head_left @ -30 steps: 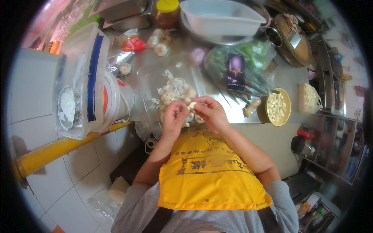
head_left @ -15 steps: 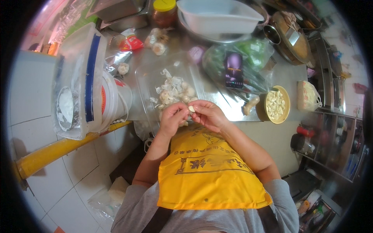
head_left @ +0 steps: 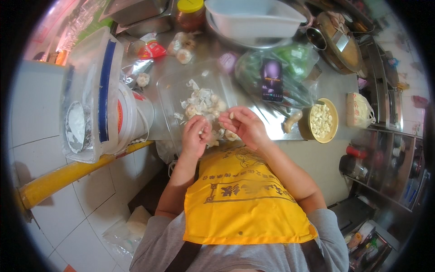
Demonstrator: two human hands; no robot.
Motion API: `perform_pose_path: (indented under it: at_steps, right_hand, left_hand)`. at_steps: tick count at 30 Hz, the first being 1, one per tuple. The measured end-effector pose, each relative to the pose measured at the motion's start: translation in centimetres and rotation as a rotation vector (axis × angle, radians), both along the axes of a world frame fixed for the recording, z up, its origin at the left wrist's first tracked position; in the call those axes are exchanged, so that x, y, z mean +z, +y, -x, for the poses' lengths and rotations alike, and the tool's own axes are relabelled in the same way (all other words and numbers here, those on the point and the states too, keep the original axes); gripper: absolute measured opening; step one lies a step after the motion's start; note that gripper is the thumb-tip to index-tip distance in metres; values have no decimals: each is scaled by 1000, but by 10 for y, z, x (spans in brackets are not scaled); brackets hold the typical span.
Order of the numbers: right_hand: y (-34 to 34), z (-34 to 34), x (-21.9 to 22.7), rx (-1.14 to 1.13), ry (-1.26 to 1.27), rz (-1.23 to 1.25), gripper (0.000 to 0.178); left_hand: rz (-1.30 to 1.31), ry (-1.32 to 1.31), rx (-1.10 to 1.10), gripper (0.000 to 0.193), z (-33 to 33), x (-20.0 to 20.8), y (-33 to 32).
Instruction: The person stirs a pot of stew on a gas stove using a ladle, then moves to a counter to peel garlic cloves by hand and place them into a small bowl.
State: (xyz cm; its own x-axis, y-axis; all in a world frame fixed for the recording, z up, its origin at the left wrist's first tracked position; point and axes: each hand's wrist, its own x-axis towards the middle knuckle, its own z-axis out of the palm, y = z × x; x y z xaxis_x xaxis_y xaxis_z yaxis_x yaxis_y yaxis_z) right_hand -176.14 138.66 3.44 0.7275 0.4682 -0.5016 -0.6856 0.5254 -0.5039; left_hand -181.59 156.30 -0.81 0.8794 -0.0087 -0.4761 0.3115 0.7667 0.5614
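Observation:
My right hand [head_left: 248,128] pinches a pale garlic clove [head_left: 232,115] between thumb and fingers, above the near right part of a clear plastic tray [head_left: 166,97]. To its left my left hand [head_left: 194,139] is curled closed, palm up. A small pale bit shows at its fingers, too small to name. The hands are apart. Garlic bulbs and loose cloves [head_left: 219,105] lie in the tray among papery white skins [head_left: 194,85], partly hidden behind the hands. A yellow bowl [head_left: 335,124] of peeled garlic cloves [head_left: 321,121] stands at the right.
A phone [head_left: 272,80] rests on green plastic bags of vegetables [head_left: 294,59]. A ginger piece [head_left: 292,122] lies beside the bowl. White buckets [head_left: 136,113] and a large clear bin [head_left: 86,95] stand left. A white basin [head_left: 256,20] and a yellow-lidded jar [head_left: 190,18] sit behind.
My hands, together at a clove before, have parted. The right has moved slightly up and right with the clove; the left has drawn left and curled.

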Motion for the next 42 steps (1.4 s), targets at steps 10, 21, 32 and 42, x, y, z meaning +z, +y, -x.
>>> perform_pose_path:
  at_steps: [10,21,32,42]
  right_hand:
    - [2,3,-22,329,-196,239,9]
    - [41,3,-27,359,-960,822,19]
    - [15,-13,-13,326,-128,-21,19]
    - [12,-4,-15,319,-112,-22,19]
  left_hand:
    - [146,158,136,24,-16,-5,2]
    - [20,-18,-31,56,-5,7,-15]
    - [-631,-236,-90,11,5,9,-6]
    - [-808,-312,-60,2,4,20,-12]
